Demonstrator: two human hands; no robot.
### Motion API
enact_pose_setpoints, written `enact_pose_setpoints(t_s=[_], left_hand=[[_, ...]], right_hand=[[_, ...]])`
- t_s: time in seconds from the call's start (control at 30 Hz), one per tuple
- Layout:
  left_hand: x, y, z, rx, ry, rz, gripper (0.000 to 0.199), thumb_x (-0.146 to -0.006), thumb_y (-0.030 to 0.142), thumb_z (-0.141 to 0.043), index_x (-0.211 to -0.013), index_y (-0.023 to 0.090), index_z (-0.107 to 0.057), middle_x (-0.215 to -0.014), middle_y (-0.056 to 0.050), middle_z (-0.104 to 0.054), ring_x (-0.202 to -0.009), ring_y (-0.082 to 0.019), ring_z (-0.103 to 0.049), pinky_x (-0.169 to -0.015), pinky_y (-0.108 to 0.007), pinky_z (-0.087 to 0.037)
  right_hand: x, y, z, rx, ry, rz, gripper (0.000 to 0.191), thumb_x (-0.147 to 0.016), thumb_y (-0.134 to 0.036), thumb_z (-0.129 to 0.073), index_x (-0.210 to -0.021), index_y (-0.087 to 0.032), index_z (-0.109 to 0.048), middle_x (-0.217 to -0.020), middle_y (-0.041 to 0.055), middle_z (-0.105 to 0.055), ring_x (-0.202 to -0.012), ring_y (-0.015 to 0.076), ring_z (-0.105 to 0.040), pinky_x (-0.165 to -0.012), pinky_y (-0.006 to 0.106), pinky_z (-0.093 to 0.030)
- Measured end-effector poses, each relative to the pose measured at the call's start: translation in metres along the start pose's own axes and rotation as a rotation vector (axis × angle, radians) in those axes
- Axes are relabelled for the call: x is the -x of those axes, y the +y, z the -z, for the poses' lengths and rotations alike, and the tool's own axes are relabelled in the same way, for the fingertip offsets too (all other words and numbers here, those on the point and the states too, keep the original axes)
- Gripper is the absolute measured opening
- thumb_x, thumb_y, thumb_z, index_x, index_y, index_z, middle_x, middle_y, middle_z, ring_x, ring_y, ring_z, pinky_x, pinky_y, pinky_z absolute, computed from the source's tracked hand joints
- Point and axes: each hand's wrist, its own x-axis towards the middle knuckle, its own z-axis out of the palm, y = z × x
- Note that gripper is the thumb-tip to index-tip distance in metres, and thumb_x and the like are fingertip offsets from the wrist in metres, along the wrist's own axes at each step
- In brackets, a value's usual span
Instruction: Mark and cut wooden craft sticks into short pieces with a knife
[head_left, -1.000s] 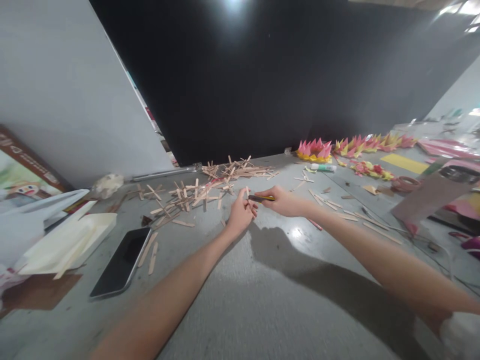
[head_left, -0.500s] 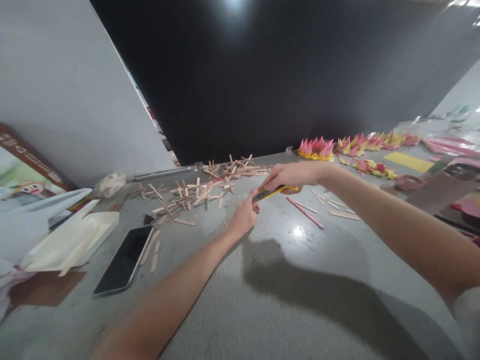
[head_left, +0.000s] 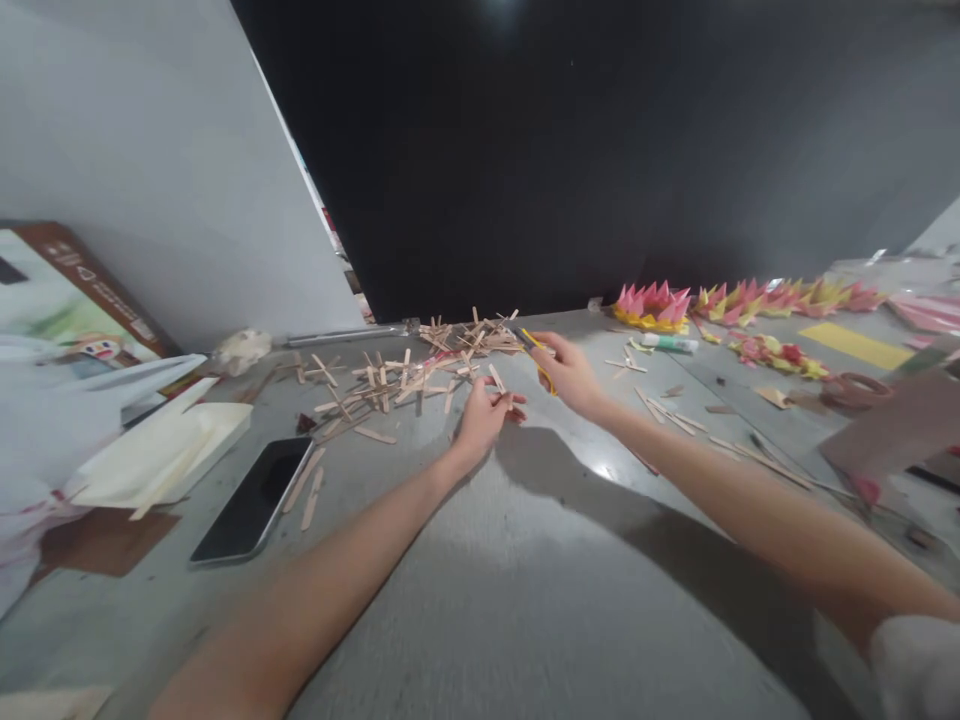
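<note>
My left hand (head_left: 484,415) is closed on small wooden sticks (head_left: 496,380) above the grey surface, left of centre. To its right and slightly farther away, my right hand (head_left: 568,373) holds a yellow and dark cutter (head_left: 541,350), whose tip points up and left towards a heap of wooden sticks (head_left: 480,338). The two hands are apart. More sticks (head_left: 379,385), some crossed, lie scattered to the left of my left hand.
A phone (head_left: 255,500) and a pale tray (head_left: 176,455) lie at the left. Pink and yellow paper crowns (head_left: 652,305), a glue stick (head_left: 670,343), a tape roll (head_left: 855,390) and loose sticks (head_left: 675,415) lie at the right. A black panel (head_left: 585,150) stands behind.
My right hand has drawn away from my left hand with the cutter, whose tip now points up and left. Sticks now show in my left hand. The view has shifted, showing more at the right.
</note>
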Motion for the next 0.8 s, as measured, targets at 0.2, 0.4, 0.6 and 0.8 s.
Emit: enact_pose_setpoints(t_s=[0.2,0.4,0.6,0.8], left_hand=[[0.005,0.002,0.009,0.009,-0.082,0.008,0.047,-0.087,0.040,-0.078,-0.107,0.024,-0.038,-0.083,-0.005,-0.078,-0.061,-0.018,-0.073,-0.063,-0.030,-0.057],[0.009,0.003,0.017,0.035,-0.046,0.043,0.053,-0.087,0.044,-0.080,-0.109,0.023,-0.038,-0.093,-0.009,-0.080,-0.064,-0.018,-0.074,-0.065,-0.031,-0.058],[0.014,0.009,0.017,0.019,-0.062,0.052,0.050,-0.088,0.047,-0.078,-0.108,0.024,-0.038,-0.093,-0.009,-0.081,-0.066,-0.019,-0.075,-0.063,-0.032,-0.058],[0.015,0.010,0.018,0.030,-0.054,0.068,0.048,-0.089,0.047,-0.078,-0.104,0.024,-0.039,-0.094,-0.010,-0.081,-0.066,-0.019,-0.075,-0.064,-0.032,-0.058]], right_hand=[[0.027,0.061,-0.013,-0.028,-0.118,-0.017,0.055,-0.100,-0.051,-0.050,-0.143,-0.017,-0.054,-0.057,-0.0102,-0.045,-0.048,0.0126,-0.044,-0.047,0.022,-0.035],[0.023,0.081,0.015,0.095,-0.189,0.053,0.052,-0.105,-0.051,-0.047,-0.146,-0.020,-0.051,-0.061,-0.0089,-0.044,-0.053,0.0141,-0.044,-0.050,0.023,-0.035],[0.025,0.081,0.016,0.120,-0.103,0.066,0.051,-0.107,-0.048,-0.043,-0.152,-0.023,-0.040,-0.062,-0.0096,-0.041,-0.054,0.0159,-0.045,-0.053,0.025,-0.034],[0.030,0.069,0.016,0.217,-0.189,0.087,0.044,-0.106,-0.043,-0.045,-0.145,-0.024,-0.048,-0.061,-0.0093,-0.039,-0.055,0.0165,-0.044,-0.057,0.027,-0.031]])
